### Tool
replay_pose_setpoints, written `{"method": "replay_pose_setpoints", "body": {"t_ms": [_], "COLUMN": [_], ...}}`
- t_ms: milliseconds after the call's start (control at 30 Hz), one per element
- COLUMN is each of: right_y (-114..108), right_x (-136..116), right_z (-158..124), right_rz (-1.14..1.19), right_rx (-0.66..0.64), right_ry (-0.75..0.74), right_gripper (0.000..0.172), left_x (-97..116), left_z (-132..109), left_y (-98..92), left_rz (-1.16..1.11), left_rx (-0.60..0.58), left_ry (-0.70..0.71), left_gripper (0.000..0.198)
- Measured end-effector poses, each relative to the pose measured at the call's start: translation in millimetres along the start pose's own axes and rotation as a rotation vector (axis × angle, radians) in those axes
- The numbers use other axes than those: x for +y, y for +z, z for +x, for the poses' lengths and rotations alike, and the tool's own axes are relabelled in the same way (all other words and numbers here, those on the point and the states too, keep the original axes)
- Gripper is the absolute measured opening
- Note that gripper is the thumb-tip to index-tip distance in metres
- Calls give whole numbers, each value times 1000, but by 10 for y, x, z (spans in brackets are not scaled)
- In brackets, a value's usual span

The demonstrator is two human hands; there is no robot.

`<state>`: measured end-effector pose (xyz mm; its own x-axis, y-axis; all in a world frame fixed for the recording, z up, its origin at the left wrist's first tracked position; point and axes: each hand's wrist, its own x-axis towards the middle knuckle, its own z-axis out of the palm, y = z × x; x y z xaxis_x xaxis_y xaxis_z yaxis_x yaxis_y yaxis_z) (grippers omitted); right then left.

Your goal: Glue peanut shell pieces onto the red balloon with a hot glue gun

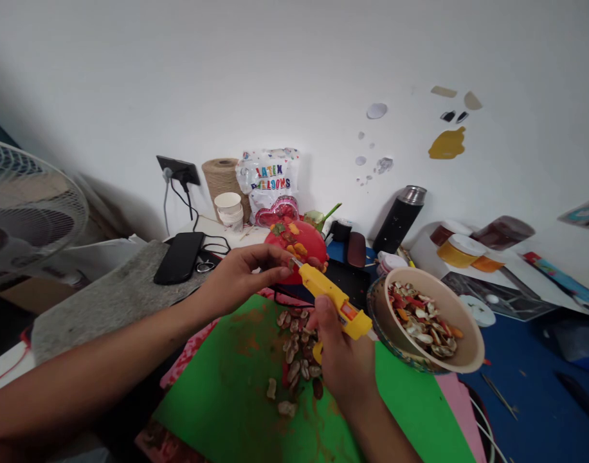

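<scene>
My right hand [345,363] grips a yellow glue gun [335,301], its nozzle pointing up-left at a small piece pinched in the fingertips of my left hand [246,273]. Just behind the nozzle sits a red balloon [297,244] with coloured shell bits stuck on it. Below my hands a pile of nut shells [297,357] lies on a green sheet [227,399]. A beige bowl [463,350] of painted shells stands to the right of the glue gun.
A fan [24,212] stands at left. A black phone [179,257], scissors, paper cups [229,209], a twine spool [220,177], a balloon pack [270,183], a black flask [398,222] and paint jars [461,249] line the wall.
</scene>
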<state>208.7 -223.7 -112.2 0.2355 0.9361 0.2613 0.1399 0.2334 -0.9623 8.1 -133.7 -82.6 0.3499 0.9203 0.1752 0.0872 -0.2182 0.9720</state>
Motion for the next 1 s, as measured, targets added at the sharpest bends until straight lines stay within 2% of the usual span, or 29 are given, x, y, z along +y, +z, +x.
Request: {"method": "replay_pose_setpoints", "body": {"t_ms": [233,333,433,567,633,700,767,1000], "right_y": [26,25,13,-7,-18,-30,-44,-80], "right_x": [78,119,112,25,-20,-48,-59,-87], "right_z": [-1,16,42,74,88,101,111,129], "right_rz": [46,51,56,66,50,38,42,64], "right_rx": [87,154,190,180,190,200,207,230], "right_ry": [5,9,30,51,47,57,87,144], "right_gripper": [72,73,72,81,85,88,91,96], "left_x": [56,77,155,356,453,518,546,595], "left_z": [-31,-23,49,229,313,377,428,649], "left_y": [47,21,-100,-357,-461,-520,-538,-484], "left_rz": [157,149,40,-164,-218,-213,-147,382], "left_rx": [-30,6,158,504,582,578,522,231], "left_ry": [29,55,145,352,406,415,414,362], "left_gripper": [27,27,26,23,23,21,20,25]}}
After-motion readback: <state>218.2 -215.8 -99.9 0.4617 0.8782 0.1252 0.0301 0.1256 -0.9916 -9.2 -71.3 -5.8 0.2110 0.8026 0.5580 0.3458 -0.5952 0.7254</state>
